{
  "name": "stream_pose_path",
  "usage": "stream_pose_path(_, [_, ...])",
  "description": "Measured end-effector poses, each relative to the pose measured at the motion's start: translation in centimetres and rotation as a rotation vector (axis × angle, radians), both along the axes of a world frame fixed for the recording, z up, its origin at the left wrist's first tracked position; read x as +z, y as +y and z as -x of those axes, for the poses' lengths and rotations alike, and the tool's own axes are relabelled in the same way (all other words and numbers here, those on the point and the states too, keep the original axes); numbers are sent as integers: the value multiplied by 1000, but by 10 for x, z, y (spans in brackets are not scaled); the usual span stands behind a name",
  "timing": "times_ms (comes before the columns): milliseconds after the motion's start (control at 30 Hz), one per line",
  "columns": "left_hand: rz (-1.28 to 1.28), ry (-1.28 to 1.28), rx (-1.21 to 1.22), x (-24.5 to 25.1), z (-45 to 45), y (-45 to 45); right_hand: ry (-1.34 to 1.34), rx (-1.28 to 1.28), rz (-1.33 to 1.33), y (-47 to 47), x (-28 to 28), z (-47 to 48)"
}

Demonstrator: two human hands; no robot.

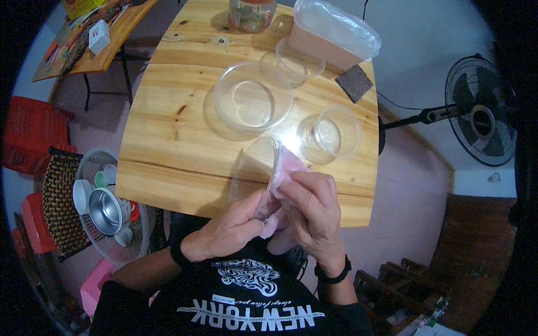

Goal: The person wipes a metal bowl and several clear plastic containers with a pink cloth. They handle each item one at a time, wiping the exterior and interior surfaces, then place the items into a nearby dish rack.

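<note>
Near the front edge of the wooden table, my left hand [235,224] grips the rim of a clear plastic bowl [252,166], which is tilted on its side. A pink cloth [290,166] is pinched in my right hand [313,210] against the bowl's rim; part of the cloth hangs below, between my hands. Just beyond stands a large clear round plastic container [252,101]. To its right are a small clear plastic cup [336,132] and, farther back, another clear plastic container [298,63]. The lower part of the held bowl is partly hidden by my left hand.
A pink box with clear plastic wrap [323,42], a dark square pad [354,84] and a jar [252,17] stand at the wooden table's [168,126] back. A basket [141,235] of bowls and cups is at the left, a fan [481,113] at the right.
</note>
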State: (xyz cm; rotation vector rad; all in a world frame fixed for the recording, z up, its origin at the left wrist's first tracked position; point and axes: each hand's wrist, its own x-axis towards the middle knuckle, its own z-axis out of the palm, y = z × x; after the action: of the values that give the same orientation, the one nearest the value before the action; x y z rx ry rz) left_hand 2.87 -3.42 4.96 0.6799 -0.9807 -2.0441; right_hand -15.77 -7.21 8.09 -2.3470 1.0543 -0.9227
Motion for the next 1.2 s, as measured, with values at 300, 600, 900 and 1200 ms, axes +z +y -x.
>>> stream_pose_path(300, [169,-304,-96,-8,-13,8,-153,-100,-396,-28,-9,-2])
stream_pose_path(600, [328,-268,-100,-14,-18,12,-282,-171,-628,-30,-20,5])
stream_pose_path(900, [111,-174,144,1,3,13,-25,-109,-338,-14,3,4])
stream_pose_path(1200, [186,-81,209,-2,13,-6,51,-63,-133,5,31,-6])
